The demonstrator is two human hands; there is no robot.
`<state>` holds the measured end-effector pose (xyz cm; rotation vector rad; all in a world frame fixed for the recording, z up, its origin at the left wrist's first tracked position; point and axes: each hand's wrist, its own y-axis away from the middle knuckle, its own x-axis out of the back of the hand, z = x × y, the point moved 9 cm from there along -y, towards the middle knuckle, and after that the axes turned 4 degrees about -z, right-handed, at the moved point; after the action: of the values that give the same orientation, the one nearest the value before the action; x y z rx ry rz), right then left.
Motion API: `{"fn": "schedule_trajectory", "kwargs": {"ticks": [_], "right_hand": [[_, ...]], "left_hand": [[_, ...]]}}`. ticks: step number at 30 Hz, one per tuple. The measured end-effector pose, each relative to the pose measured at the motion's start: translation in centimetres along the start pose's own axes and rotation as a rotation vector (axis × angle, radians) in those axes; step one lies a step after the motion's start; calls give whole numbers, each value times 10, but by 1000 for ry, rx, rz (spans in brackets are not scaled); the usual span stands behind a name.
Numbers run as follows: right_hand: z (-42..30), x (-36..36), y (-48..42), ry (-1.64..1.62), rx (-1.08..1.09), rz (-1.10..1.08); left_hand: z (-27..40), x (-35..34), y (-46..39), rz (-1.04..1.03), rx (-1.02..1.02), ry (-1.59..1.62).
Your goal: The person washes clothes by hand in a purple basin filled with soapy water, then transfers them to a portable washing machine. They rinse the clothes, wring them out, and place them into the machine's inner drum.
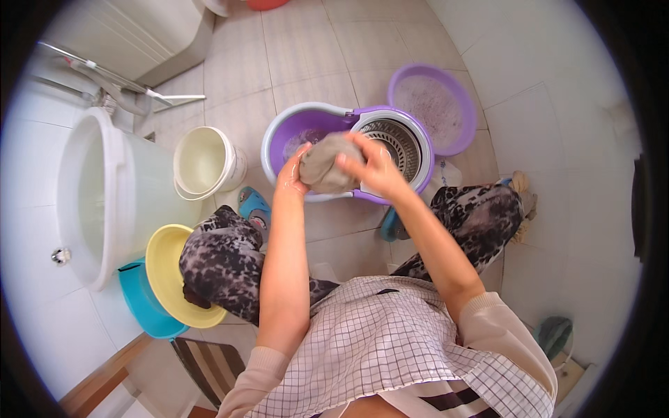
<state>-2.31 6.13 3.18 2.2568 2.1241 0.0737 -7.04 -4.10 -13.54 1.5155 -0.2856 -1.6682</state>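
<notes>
A wet, wadded grey-brown cloth is held between my two hands over a purple mop bucket with a pale rim. My left hand, wet and shiny, cups the wad from its left side. On the right side my right hand presses against it with the fingers over the top, slightly blurred. Water with some foam shows in the bucket's left compartment, partly hidden by the cloth. The perforated metal spin basket fills the right compartment, and my right hand covers part of it.
A purple basin of sudsy water stands beyond the bucket's right end. At left are a white pail, a large translucent tub of water, a yellow basin and a blue basin. White wall tiles rise at right.
</notes>
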Motion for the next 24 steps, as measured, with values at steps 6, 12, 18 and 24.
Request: {"fn": "schedule_trajectory", "kwargs": {"ticks": [6,12,18,24], "right_hand": [[77,79,-28,-466,-72,343],[30,-28,-25,-1371,-233,20],[70,-5,-58,-1306,-220,-35],[98,-3,-75,-786,-562,46]], "left_hand": [[-11,-95,29,-304,-35,-66],[8,-139,86,-420,-174,-135],[2,-135,81,-273,-67,-358],[43,-113,64,16,-424,-1668]]}}
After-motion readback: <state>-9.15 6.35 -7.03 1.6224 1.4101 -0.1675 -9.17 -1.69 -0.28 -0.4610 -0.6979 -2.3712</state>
